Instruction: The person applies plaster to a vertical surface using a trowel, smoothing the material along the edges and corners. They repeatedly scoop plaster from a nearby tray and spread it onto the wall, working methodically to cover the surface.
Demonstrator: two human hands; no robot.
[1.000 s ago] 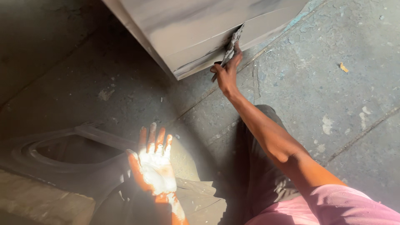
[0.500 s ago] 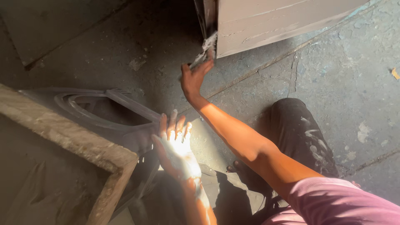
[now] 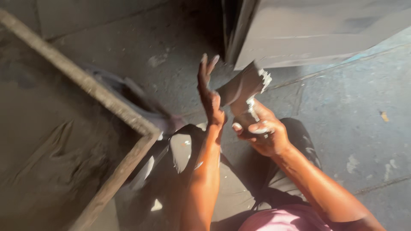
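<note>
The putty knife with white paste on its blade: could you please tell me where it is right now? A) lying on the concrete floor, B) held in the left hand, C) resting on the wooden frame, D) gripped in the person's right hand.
D: the right hand is closed round the handle of the putty knife, while the left hand is open beside the blade.

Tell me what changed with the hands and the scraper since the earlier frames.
The right hand pulled the putty knife off the grey panel and back toward the body. The left hand rose from near the floor to meet the blade. The right hand's grip on the handle stayed.
</note>
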